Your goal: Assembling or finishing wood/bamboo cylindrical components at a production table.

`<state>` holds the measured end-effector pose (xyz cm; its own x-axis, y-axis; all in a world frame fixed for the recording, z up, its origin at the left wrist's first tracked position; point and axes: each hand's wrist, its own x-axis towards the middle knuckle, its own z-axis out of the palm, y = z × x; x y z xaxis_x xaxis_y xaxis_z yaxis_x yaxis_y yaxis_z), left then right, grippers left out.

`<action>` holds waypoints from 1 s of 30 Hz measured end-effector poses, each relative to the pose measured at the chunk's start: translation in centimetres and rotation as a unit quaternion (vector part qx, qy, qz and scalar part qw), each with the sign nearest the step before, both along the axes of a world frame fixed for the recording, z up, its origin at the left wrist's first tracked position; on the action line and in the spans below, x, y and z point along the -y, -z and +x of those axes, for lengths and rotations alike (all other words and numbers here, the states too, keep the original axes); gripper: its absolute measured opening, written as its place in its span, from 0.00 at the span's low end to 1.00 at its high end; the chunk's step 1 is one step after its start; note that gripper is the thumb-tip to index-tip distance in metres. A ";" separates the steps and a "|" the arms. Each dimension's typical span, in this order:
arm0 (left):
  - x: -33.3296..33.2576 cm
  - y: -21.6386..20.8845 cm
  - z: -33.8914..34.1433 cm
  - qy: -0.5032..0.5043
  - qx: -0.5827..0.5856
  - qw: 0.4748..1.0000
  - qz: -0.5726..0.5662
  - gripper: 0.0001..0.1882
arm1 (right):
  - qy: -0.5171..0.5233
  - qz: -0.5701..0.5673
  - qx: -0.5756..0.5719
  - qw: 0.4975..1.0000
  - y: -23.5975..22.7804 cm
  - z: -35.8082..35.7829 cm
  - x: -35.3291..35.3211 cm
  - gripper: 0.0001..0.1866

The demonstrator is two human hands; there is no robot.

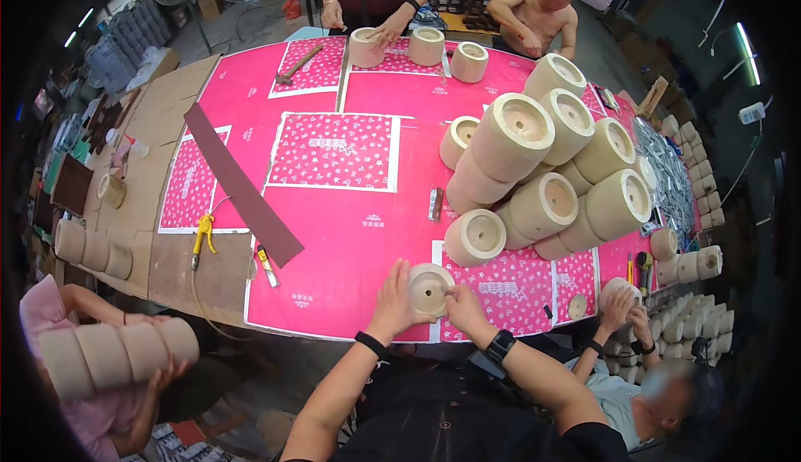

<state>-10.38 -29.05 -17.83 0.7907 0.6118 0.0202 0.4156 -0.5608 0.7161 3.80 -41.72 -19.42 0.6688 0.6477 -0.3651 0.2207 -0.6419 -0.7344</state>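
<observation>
A pale round wooden pot [430, 287] lies at the near edge of the pink-covered table [350, 237], its hollow facing up toward me. My left hand [396, 299] grips its left side. My right hand [463, 303] pinches its right rim with the fingertips. A black band sits on my left wrist and a dark watch on my right. Just beyond, a similar pot [476, 235] lies on its side at the foot of a tall pile of several pots [555, 161].
A long brown strip [242, 182], a yellow-handled tool [203, 237] and a small knife [267, 263] lie at left. A person at lower left carries a row of pots [117, 353]. Another person at lower right holds a pot [622, 291]. Two people stand at the far end by three pots [425, 45].
</observation>
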 end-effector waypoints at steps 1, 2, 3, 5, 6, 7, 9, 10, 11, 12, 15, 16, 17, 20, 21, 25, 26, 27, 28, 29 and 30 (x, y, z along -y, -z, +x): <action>0.2 0.3 0.1 -0.001 0.002 1.000 0.000 0.69 | 0.014 -0.011 -0.027 0.999 0.2 -0.3 -0.1 0.14; 0.8 1.1 0.3 -0.018 -0.007 1.000 -0.022 0.68 | 0.029 -0.022 -0.055 0.998 0.4 -0.6 -0.2 0.15; 1.3 1.6 0.4 -0.035 -0.016 0.998 -0.043 0.68 | 0.028 -0.021 -0.052 0.998 0.3 -1.1 -0.7 0.15; 4.1 2.0 0.3 -0.082 -0.001 0.996 -0.022 0.68 | 0.091 -0.009 -0.098 0.991 -0.3 -1.8 -1.4 0.15; 5.4 2.0 0.2 -0.125 0.012 0.992 -0.004 0.67 | 0.092 -0.008 -0.095 0.991 -0.2 -1.5 -1.1 0.15; 6.4 0.6 -0.5 -0.099 -0.005 0.995 -0.015 0.66 | 0.081 -0.003 -0.050 0.995 0.2 -1.6 -0.5 0.16; 5.6 -2.0 -0.8 -0.061 -0.051 0.993 -0.089 0.66 | 0.068 0.001 -0.007 0.998 0.8 -1.7 0.4 0.16; 5.1 -2.7 -0.8 -0.025 -0.095 0.982 -0.162 0.67 | 0.065 0.024 0.004 0.998 1.0 -1.6 0.8 0.16; 4.9 -2.2 -0.7 -0.024 -0.096 0.982 -0.163 0.67 | 0.062 0.046 0.015 0.997 1.1 -1.5 1.2 0.16; 4.4 -1.4 -0.6 -0.006 -0.068 0.995 -0.073 0.67 | 0.058 0.047 0.014 0.997 0.6 -1.4 1.0 0.16; 3.7 0.8 0.3 0.044 -0.031 0.999 0.007 0.68 | 0.051 -0.019 0.053 0.997 -1.7 -1.6 1.6 0.16; 3.7 1.2 0.7 0.076 -0.017 0.997 0.001 0.68 | 0.053 -0.034 0.062 0.996 -2.3 -1.6 1.9 0.16; 4.2 1.6 0.7 0.078 -0.018 0.997 -0.002 0.68 | 0.055 -0.050 0.072 0.995 -2.5 -1.6 2.1 0.15; 6.4 2.4 1.1 0.058 0.054 0.994 -0.069 0.67 | 0.051 -0.047 0.103 0.992 -2.3 -1.2 2.1 0.15; 7.2 2.8 1.4 0.038 0.080 0.995 -0.038 0.66 | 0.056 -0.047 0.103 0.992 -2.6 -1.2 1.5 0.15; 7.1 3.8 1.2 0.021 0.068 0.997 0.017 0.64 | -0.095 -0.069 0.156 0.981 -3.7 -2.2 0.3 0.13; 7.4 3.8 1.2 0.022 0.067 0.997 0.017 0.64 | -0.174 -0.081 0.181 0.965 -3.7 -2.2 0.3 0.13; 7.4 4.0 1.0 0.020 0.072 0.997 0.031 0.65 | -0.238 -0.085 0.152 0.956 -4.3 -1.7 0.8 0.13; 7.5 3.8 0.9 0.018 0.079 0.996 0.045 0.65 | -0.236 -0.085 0.152 0.956 -4.5 -1.0 1.8 0.13; 7.7 3.6 0.9 0.019 0.079 0.996 0.044 0.65 | -0.310 -0.073 0.124 0.940 -4.7 0.0 3.0 0.13; 7.7 2.8 1.1 0.016 0.075 0.996 0.035 0.66 | -0.380 -0.061 0.097 0.918 -4.9 1.2 4.3 0.13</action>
